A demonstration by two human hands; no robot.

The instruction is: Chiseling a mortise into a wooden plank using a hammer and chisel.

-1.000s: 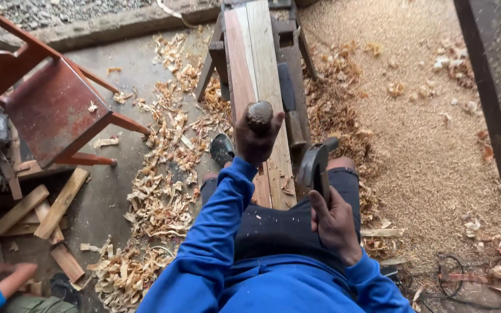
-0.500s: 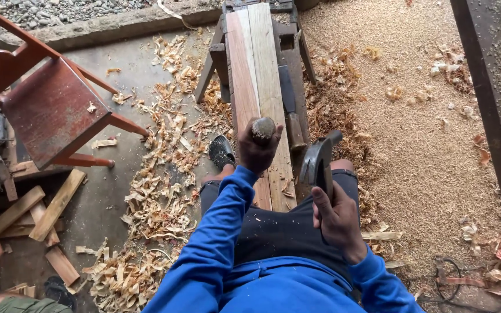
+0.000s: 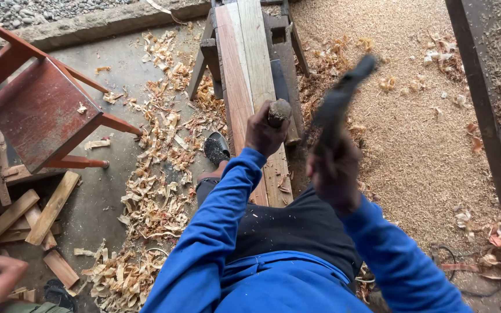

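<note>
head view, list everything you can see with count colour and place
planks: two, reddish and pale, on a trestle, top centre
chisel handle: one, brown wood, in the left hand's grip over the planks
mallet: one, dark, blurred, raised in the right hand
wood shavings: many, tan, on the floor left of the planks
sawdust: pale layer, floor on the right
chair: one, red, upper left
wood offcuts: several, pale, lower left
sandal: one, black, beside the planks
another person's hand: one, bottom left
left hand: blue sleeve
right hand: blue sleeve
</note>
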